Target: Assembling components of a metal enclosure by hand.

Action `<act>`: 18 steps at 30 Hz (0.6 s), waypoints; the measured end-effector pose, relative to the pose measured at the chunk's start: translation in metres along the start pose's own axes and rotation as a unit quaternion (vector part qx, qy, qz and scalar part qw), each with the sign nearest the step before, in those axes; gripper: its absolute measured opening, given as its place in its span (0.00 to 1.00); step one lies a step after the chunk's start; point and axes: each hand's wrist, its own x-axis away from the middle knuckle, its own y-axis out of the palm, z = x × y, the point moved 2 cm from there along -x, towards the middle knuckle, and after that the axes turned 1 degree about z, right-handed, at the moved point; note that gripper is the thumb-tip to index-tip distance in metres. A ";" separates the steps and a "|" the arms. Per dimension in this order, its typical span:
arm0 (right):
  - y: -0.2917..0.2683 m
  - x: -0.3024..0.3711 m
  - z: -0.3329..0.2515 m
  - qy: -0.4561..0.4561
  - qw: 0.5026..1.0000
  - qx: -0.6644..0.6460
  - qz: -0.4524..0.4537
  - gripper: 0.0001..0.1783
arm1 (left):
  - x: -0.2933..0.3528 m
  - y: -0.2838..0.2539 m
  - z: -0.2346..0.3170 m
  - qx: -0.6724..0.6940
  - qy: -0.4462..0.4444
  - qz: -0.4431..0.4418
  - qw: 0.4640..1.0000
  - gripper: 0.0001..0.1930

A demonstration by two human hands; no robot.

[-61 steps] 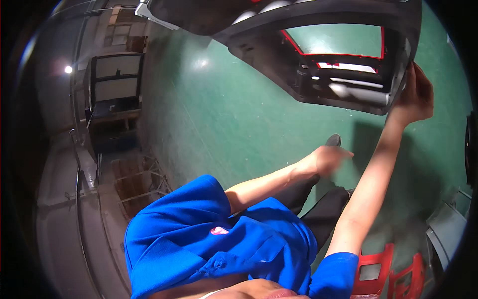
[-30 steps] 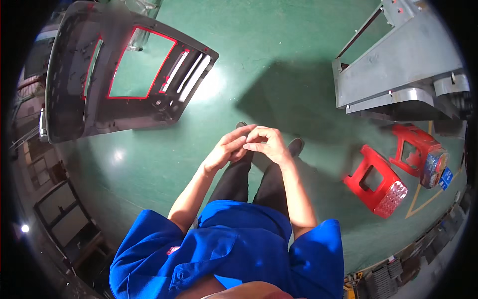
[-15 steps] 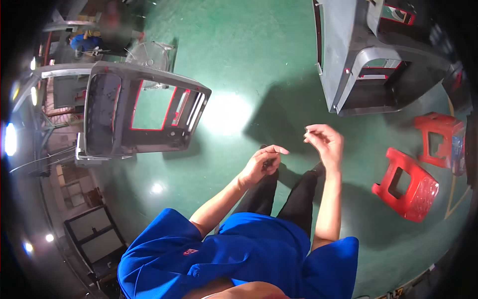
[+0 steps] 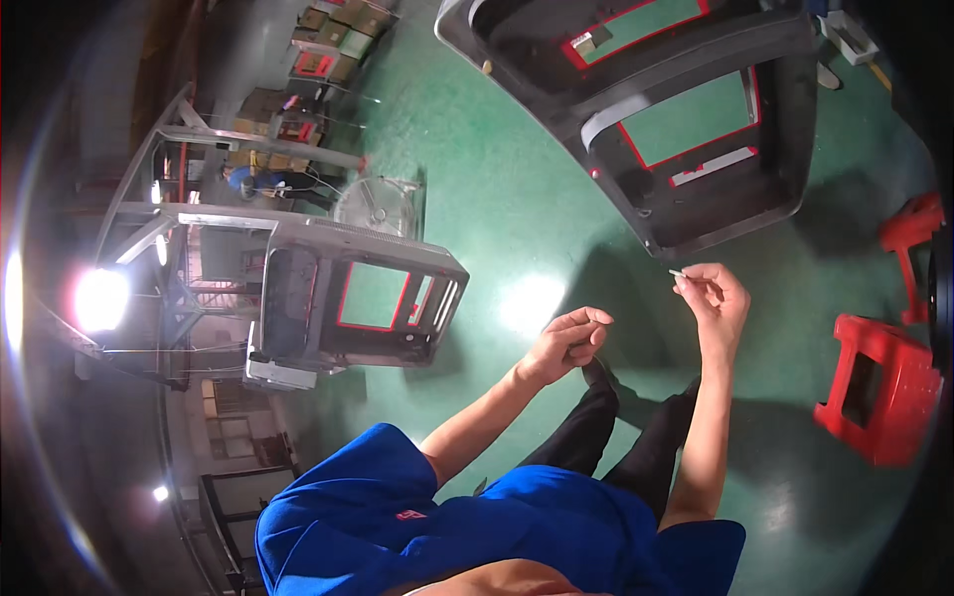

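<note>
My right hand [image 4: 717, 303] is raised just below a large dark grey moulded shell [image 4: 720, 214] with red-edged openings. Thumb and forefinger pinch a small whitish pin-like piece [image 4: 677, 273], its tip pointing left, apart from the shell's lower edge. Further left, my left hand [image 4: 568, 345] hovers over the floor, its fingers curled in toward the palm. Whatever lies inside those fingers is hidden.
A second grey shell [image 4: 324, 313] with a red-edged window stands at the left, by a metal frame. Behind it are a large fan [image 4: 378, 209] and a person in blue [image 4: 256, 182]. Two red stools [image 4: 884, 422] stand at the right on the green floor [image 4: 477, 189].
The view has shifted, so the shells sit elsewhere in the picture. My right hand is now closer to the big shell's lower edge, still pinching the small piece. The left hand's fingers remain curled.
</note>
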 end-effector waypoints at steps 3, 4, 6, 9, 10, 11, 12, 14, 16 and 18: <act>-0.020 -0.008 -0.016 -0.002 1.000 -0.019 0.016 0.04 | -0.006 0.004 0.015 0.023 0.028 0.017 0.999 0.09; -0.027 -0.011 -0.022 -0.004 0.999 -0.025 0.023 0.04 | -0.010 -0.001 0.016 0.035 0.040 0.026 0.998 0.08; -0.051 -0.022 -0.042 -0.001 1.000 -0.015 0.025 0.04 | -0.020 0.002 0.017 0.043 0.070 0.043 0.996 0.09; -0.076 -0.039 -0.065 -0.020 0.999 -0.027 0.039 0.04 | -0.032 0.011 0.033 0.086 0.084 0.071 0.990 0.11; -0.082 -0.045 -0.074 -0.028 0.998 -0.020 0.050 0.04 | -0.033 0.011 0.037 0.084 0.086 0.073 0.990 0.12; -0.087 -0.052 -0.083 -0.037 0.997 -0.013 0.061 0.04 | -0.036 0.012 0.042 0.084 0.091 0.073 0.990 0.14; -0.091 -0.061 -0.088 -0.045 0.996 -0.006 0.072 0.04 | -0.039 0.013 0.048 0.085 0.097 0.072 0.989 0.15; -0.100 -0.079 -0.093 -0.042 0.993 0.022 0.105 0.05 | -0.047 0.012 0.054 0.068 0.099 0.072 0.990 0.17; -0.111 -0.101 -0.079 -0.029 0.991 -0.021 0.128 0.06 | -0.057 0.013 0.063 0.039 0.106 0.085 0.990 0.20; -0.114 -0.125 -0.077 -0.043 0.987 -0.033 0.150 0.06 | -0.066 0.002 0.068 -0.003 0.111 0.122 0.986 0.21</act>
